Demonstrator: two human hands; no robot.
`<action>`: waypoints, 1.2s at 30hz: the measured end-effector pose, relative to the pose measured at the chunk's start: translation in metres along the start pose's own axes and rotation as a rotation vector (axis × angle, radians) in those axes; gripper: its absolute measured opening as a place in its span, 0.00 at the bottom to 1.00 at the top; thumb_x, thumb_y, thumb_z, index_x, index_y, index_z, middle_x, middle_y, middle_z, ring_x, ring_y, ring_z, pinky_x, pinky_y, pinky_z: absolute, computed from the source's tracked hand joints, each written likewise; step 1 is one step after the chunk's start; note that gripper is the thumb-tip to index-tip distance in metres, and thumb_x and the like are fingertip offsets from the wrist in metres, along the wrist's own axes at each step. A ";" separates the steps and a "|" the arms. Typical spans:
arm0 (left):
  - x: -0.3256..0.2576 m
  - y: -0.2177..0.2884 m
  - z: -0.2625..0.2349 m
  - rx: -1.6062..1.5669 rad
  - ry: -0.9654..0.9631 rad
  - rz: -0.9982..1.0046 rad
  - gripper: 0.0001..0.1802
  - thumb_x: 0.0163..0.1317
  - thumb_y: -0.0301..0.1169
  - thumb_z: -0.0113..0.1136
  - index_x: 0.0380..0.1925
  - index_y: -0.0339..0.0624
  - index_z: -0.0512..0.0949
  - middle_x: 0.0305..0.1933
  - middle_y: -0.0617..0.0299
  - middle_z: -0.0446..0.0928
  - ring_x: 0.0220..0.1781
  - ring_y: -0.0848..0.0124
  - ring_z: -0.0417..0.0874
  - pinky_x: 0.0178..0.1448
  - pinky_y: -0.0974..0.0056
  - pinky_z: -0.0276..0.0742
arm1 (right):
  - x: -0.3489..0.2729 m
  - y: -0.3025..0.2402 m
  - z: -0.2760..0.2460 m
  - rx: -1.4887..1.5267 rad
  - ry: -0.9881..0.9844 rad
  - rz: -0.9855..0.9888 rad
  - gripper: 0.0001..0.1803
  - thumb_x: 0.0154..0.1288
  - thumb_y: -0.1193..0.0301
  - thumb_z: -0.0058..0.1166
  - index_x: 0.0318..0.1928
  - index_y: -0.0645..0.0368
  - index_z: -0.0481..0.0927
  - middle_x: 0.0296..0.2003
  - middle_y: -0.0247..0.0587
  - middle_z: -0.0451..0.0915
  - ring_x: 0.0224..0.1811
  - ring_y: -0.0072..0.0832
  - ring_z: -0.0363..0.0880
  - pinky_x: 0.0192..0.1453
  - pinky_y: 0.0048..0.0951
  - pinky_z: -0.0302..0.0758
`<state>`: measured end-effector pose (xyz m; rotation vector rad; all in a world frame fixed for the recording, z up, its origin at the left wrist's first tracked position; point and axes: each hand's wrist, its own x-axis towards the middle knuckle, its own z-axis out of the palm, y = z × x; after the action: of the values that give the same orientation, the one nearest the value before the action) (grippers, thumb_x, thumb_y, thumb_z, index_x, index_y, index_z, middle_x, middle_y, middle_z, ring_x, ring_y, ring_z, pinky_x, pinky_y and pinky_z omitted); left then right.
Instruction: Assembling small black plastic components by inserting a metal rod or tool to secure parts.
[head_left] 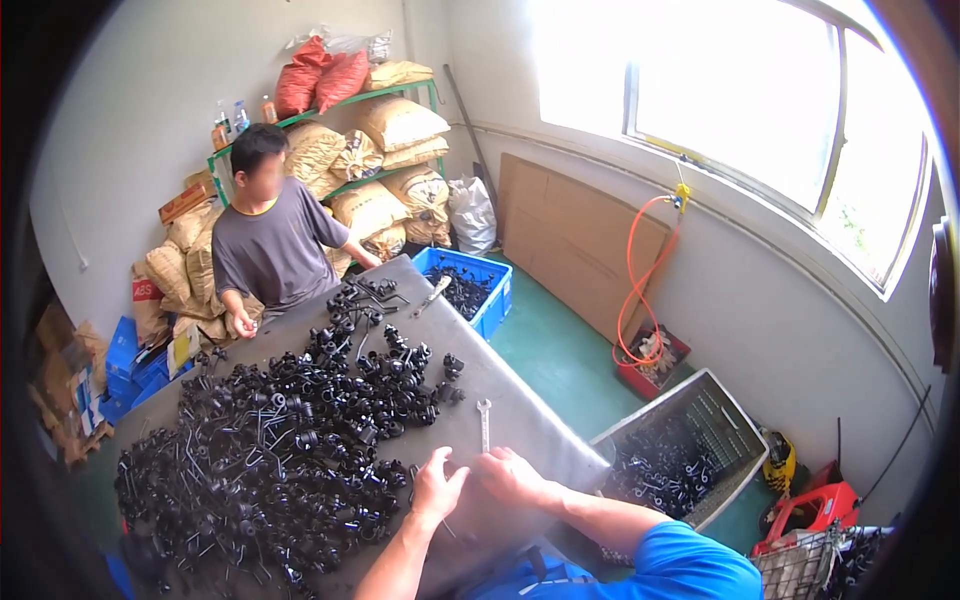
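Observation:
My left hand (437, 487) and my right hand (510, 475) meet over the near part of a grey table (520, 400), fingertips almost touching. The left fingers are spread, the right ones curled. Whether either hand holds a small part I cannot tell. A thin dark wire shows just below my left wrist. A large heap of black plastic parts with bent metal hooks (290, 440) covers the table to the left of my hands. A silver wrench (484, 422) lies flat just beyond my fingers.
Another person in a grey shirt (270, 245) stands at the table's far end, one hand (241, 322) on its edge. A blue crate (495, 290) and a grey crate (725, 415) hold more black parts. Stacked sacks (395, 125) fill a green shelf. An orange hose (632, 290) hangs into a red tray.

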<state>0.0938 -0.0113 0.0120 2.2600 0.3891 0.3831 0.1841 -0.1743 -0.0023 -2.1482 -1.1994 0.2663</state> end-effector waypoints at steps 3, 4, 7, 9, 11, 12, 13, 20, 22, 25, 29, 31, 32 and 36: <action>-0.002 -0.010 0.002 -0.173 -0.021 -0.054 0.29 0.54 0.36 0.70 0.53 0.35 0.72 0.46 0.44 0.80 0.49 0.53 0.82 0.52 0.57 0.78 | 0.002 -0.027 -0.006 0.080 0.295 -0.237 0.22 0.55 0.71 0.60 0.53 0.59 0.75 0.47 0.51 0.76 0.47 0.48 0.77 0.53 0.43 0.75; -0.004 -0.014 0.006 -0.261 -0.029 -0.064 0.30 0.54 0.35 0.70 0.54 0.35 0.71 0.46 0.45 0.80 0.49 0.54 0.82 0.51 0.57 0.78 | 0.002 -0.031 -0.002 0.194 0.199 -0.239 0.24 0.55 0.69 0.61 0.54 0.57 0.75 0.48 0.50 0.75 0.48 0.48 0.77 0.52 0.42 0.76; -0.034 0.004 -0.011 -0.452 -0.088 -0.070 0.31 0.54 0.34 0.70 0.55 0.33 0.71 0.46 0.46 0.80 0.49 0.56 0.82 0.50 0.59 0.79 | -0.008 -0.041 -0.006 0.303 0.080 -0.261 0.24 0.56 0.67 0.62 0.55 0.53 0.76 0.49 0.49 0.74 0.48 0.47 0.78 0.50 0.40 0.78; -0.055 0.010 -0.032 -0.290 -0.007 -0.007 0.31 0.53 0.31 0.70 0.55 0.34 0.70 0.45 0.49 0.79 0.46 0.60 0.81 0.46 0.60 0.78 | -0.018 -0.044 -0.011 0.230 0.002 -0.247 0.20 0.56 0.68 0.62 0.51 0.53 0.77 0.48 0.48 0.75 0.48 0.47 0.78 0.49 0.40 0.78; -0.070 0.003 -0.047 0.007 0.164 0.065 0.31 0.51 0.28 0.70 0.55 0.35 0.70 0.44 0.53 0.78 0.42 0.64 0.79 0.42 0.61 0.77 | -0.029 -0.020 -0.003 0.090 -0.101 -0.297 0.19 0.53 0.69 0.61 0.48 0.54 0.78 0.47 0.47 0.75 0.48 0.48 0.78 0.50 0.43 0.77; -0.072 -0.004 -0.051 0.129 0.251 0.068 0.28 0.52 0.28 0.68 0.53 0.34 0.71 0.43 0.47 0.77 0.42 0.53 0.80 0.46 0.56 0.77 | -0.028 -0.021 0.002 -0.084 -0.267 -0.232 0.20 0.51 0.69 0.60 0.48 0.54 0.78 0.46 0.47 0.75 0.49 0.47 0.77 0.51 0.43 0.77; -0.074 -0.008 -0.053 0.114 0.239 -0.012 0.27 0.53 0.29 0.67 0.53 0.35 0.72 0.43 0.47 0.78 0.43 0.52 0.80 0.47 0.55 0.76 | -0.036 -0.017 -0.003 -0.003 -0.233 -0.136 0.21 0.49 0.69 0.59 0.47 0.55 0.78 0.45 0.47 0.76 0.50 0.47 0.75 0.51 0.43 0.77; -0.108 -0.038 -0.009 -0.116 0.263 -0.196 0.24 0.59 0.27 0.61 0.57 0.42 0.69 0.32 0.51 0.79 0.32 0.53 0.82 0.37 0.55 0.78 | 0.006 -0.031 -0.013 0.533 -0.091 0.229 0.21 0.55 0.72 0.68 0.48 0.62 0.78 0.30 0.33 0.79 0.28 0.14 0.74 0.31 0.22 0.74; -0.115 -0.033 -0.010 -0.131 0.284 -0.184 0.24 0.60 0.25 0.61 0.57 0.40 0.71 0.28 0.57 0.78 0.26 0.67 0.81 0.33 0.63 0.77 | 0.017 -0.048 -0.011 0.814 -0.212 0.197 0.21 0.57 0.74 0.67 0.51 0.63 0.75 0.34 0.33 0.80 0.32 0.14 0.76 0.35 0.20 0.75; -0.126 -0.029 -0.019 -0.250 0.157 -0.251 0.25 0.58 0.25 0.64 0.57 0.40 0.71 0.34 0.57 0.80 0.31 0.69 0.82 0.36 0.65 0.78 | 0.019 -0.059 -0.001 0.916 -0.330 0.116 0.21 0.59 0.77 0.65 0.52 0.63 0.73 0.36 0.31 0.80 0.35 0.15 0.77 0.39 0.19 0.77; -0.111 -0.022 -0.054 -0.537 0.181 -0.210 0.25 0.59 0.25 0.64 0.57 0.38 0.71 0.50 0.56 0.78 0.47 0.71 0.81 0.48 0.66 0.80 | 0.016 -0.067 0.005 0.870 -0.392 0.097 0.21 0.59 0.78 0.65 0.52 0.63 0.73 0.38 0.32 0.80 0.37 0.16 0.77 0.42 0.19 0.77; -0.100 -0.022 -0.062 -0.649 0.156 -0.163 0.22 0.61 0.25 0.64 0.54 0.33 0.72 0.47 0.55 0.79 0.47 0.72 0.81 0.48 0.68 0.80 | 0.016 -0.074 0.005 0.865 -0.397 0.058 0.21 0.56 0.76 0.67 0.50 0.62 0.75 0.39 0.33 0.80 0.38 0.16 0.77 0.43 0.21 0.77; -0.093 -0.017 -0.064 -0.686 0.132 -0.174 0.20 0.60 0.25 0.64 0.52 0.32 0.73 0.45 0.56 0.80 0.45 0.73 0.81 0.48 0.69 0.80 | 0.018 -0.078 0.004 0.864 -0.402 0.057 0.21 0.56 0.76 0.67 0.50 0.62 0.75 0.39 0.33 0.80 0.38 0.16 0.77 0.43 0.21 0.77; -0.072 -0.011 -0.060 -0.722 0.194 -0.227 0.09 0.58 0.27 0.64 0.37 0.33 0.80 0.32 0.58 0.83 0.34 0.74 0.83 0.40 0.68 0.80 | 0.027 -0.098 0.003 0.321 -0.206 -0.175 0.21 0.49 0.74 0.69 0.45 0.60 0.77 0.38 0.39 0.78 0.39 0.28 0.79 0.44 0.29 0.77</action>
<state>0.0028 0.0073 0.0312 1.4660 0.5045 0.5259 0.1309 -0.1151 0.0605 -1.7604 -1.3492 0.5728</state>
